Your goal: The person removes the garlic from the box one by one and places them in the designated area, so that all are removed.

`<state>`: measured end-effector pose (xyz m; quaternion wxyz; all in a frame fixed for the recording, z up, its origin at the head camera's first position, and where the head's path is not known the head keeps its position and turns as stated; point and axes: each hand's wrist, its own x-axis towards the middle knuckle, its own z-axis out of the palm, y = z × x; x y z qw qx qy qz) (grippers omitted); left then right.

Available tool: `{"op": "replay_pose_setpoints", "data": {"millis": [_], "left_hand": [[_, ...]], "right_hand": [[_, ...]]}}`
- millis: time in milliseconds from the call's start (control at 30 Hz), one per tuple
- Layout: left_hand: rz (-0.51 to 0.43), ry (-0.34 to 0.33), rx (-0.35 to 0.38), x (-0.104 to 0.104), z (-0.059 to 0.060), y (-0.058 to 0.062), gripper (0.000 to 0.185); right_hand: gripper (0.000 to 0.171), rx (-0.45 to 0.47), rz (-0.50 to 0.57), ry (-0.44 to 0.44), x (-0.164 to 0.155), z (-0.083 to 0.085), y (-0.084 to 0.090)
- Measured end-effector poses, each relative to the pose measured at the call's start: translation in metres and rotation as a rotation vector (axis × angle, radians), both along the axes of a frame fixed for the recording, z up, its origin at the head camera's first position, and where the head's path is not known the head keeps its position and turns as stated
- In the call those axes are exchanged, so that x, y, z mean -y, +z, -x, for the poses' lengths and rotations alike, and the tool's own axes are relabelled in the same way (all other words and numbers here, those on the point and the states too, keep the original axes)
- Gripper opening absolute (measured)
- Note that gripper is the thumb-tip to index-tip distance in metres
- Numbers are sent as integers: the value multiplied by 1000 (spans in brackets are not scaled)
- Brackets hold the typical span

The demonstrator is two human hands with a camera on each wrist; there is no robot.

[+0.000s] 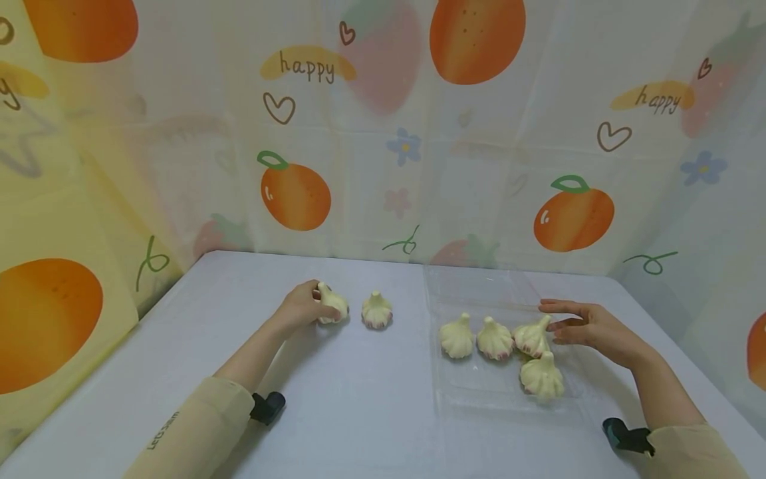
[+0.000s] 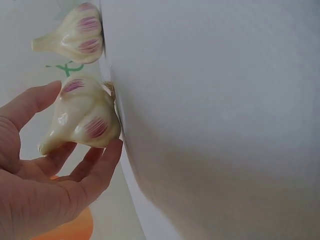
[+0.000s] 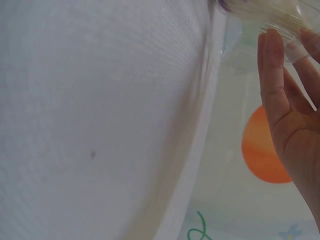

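my left hand point(image 1: 299, 307) fingers curled round a cream plastic garlic bulb point(image 1: 331, 305) left of the clear plastic tray point(image 1: 479, 392), right hand point(image 1: 589, 327) fingers straight, touching the tray's right rim on the white bench point(image 1: 359, 399)

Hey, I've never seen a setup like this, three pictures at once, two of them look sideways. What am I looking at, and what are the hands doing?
There is no machine here: a person works with two bare hands and wears three cameras. The wide picture comes from a camera on the head, looking down at a pale table. The other two come from cameras strapped to each wrist, so they look tilted and very close.

On the table sit six toy garlic bulbs. Four lie in a clear plastic tray; two stand on the bare cloth to its left. The left hand has its grip on the far-left garlic bulb; the left wrist view shows the fingers curling round it. The right hand is open, fingers straight, by the tray's right edge, near the tilted bulb.
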<state>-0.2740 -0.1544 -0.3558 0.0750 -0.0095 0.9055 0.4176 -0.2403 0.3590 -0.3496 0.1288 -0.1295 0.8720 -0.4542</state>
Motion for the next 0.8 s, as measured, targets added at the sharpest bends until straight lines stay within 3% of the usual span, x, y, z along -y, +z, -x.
{"op": "replay_pose_setpoints", "data": {"millis": [467, 800], "left_hand": [[-21, 28, -23, 0, 1, 2, 74], [-89, 56, -52, 1, 1, 4, 72]], "right_hand": [[54, 11, -1, -3, 1, 1, -1], [54, 1, -10, 1, 1, 0, 0]]}}
